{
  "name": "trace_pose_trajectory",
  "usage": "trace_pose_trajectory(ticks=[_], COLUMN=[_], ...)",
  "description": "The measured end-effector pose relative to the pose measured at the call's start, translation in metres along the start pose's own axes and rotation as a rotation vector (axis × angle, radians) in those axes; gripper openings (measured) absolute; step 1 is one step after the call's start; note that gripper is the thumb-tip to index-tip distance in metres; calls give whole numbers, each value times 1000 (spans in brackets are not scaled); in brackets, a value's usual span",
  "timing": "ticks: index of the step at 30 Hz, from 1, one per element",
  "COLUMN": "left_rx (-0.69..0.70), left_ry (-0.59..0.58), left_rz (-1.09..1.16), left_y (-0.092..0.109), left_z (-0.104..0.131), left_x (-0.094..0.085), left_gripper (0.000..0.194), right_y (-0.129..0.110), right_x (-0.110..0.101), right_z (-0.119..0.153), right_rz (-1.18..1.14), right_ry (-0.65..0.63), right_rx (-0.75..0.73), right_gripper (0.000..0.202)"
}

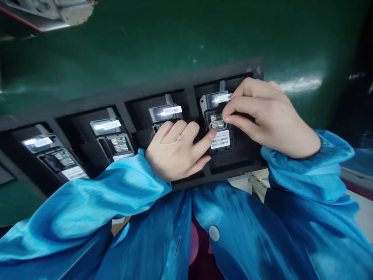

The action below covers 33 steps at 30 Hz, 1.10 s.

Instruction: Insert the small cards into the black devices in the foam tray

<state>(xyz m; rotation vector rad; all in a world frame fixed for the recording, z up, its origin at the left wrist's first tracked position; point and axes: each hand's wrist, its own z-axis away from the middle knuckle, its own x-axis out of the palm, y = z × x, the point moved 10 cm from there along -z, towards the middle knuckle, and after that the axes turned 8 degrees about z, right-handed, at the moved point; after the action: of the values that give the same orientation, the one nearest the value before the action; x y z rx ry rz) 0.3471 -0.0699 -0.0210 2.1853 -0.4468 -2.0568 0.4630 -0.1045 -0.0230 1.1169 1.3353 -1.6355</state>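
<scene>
Head view showed the right hand pinching a small part at the open card slot of the rightmost handheld device, seated in a black foam tray on the green table. The left hand, half-curled, pressed one fingertip beside the slot. A slipped pinch could probably drop or misalign the part.

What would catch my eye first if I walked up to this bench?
Probably the two bare hands meeting at the right-hand slot of a long black foam tray: the left hand and right hand both touch a small black handheld device with its back open. Bright blue shiny sleeves fill the foreground.
</scene>
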Motion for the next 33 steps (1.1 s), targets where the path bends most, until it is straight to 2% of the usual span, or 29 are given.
trace_pose_trajectory(ticks=[4, 9, 16, 21, 26, 28, 30, 33], left_rx=[3, 8, 2, 1, 3, 9, 21, 35], left_ry=[0, 68, 36, 28, 62, 88, 115, 132], left_rz=[12, 0, -23, -38, -31, -27, -26, -29], left_y=[1, -1, 0, 2, 0, -1, 0, 1], left_z=[1, 4, 2, 4, 5, 5, 6, 7], left_x=[2, -3, 0, 1, 1, 0, -2, -3], left_gripper=[50, 60, 57, 53, 55, 55, 55, 56], right_y=[-1, -2, -4, -5, -5, -9, -14, -19], right_x=[3, 6, 9, 6, -9, -12, -8, 4], right_z=[1, 0, 3, 11, 27, 36, 43, 52], right_rz=[99, 157, 214, 222, 90, 111, 178, 268], right_ry=[40, 18, 17, 127, 284, 332, 316, 250], right_rx=[1, 33, 44, 21, -8, -19, -36, -49], right_gripper=[24, 33, 31, 18, 34, 30, 26, 30])
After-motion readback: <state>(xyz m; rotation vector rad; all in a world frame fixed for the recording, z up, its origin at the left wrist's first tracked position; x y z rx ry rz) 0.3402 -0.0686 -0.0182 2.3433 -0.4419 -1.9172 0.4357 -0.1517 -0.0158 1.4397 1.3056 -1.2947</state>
